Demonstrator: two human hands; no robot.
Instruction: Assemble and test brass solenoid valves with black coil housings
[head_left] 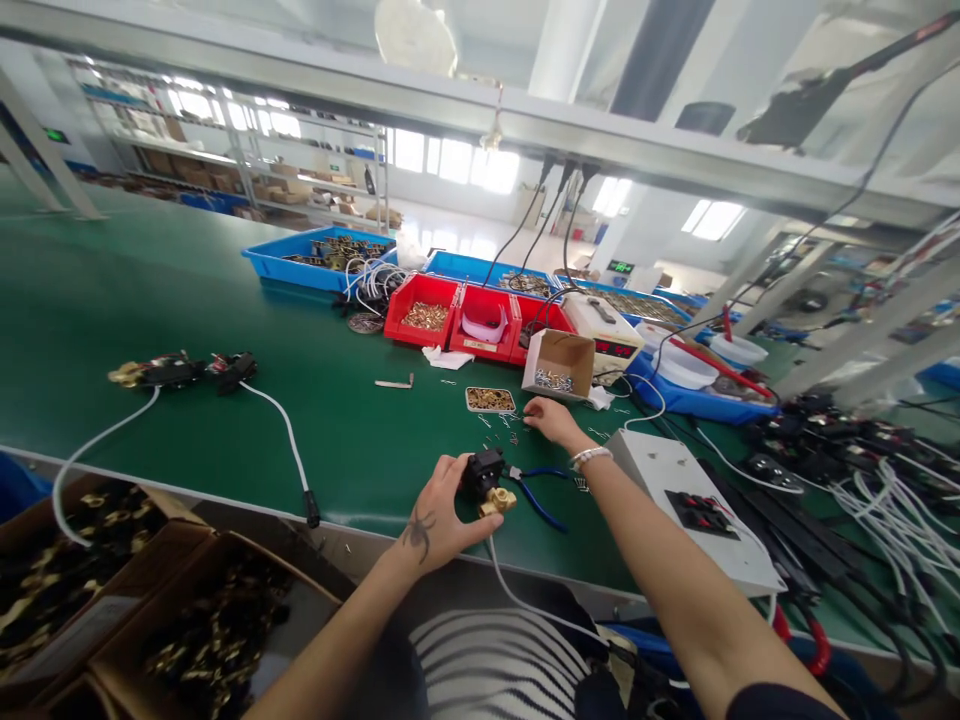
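My left hand (439,515) grips a black valve unit with a brass body (498,502) just above the front of the green bench (360,450). A white cable (517,595) hangs from it towards my lap. Farther forward, my right hand (553,422) is at the bench surface with its fingertips pinched together among small metal clips (504,421). Whatever lies between those fingertips is too small to make out. A small tray of brass parts (490,400) sits just left of it. Blue-handled pliers (541,498) lie beside the valve.
Red bins (422,312) and an open cardboard box of small metal parts (555,372) stand behind. A grey metal box (694,510) is at right, near bundled cables (877,500). Finished-looking valve assemblies (176,370) lie left. Cartons of brass pieces (217,620) are below the edge.
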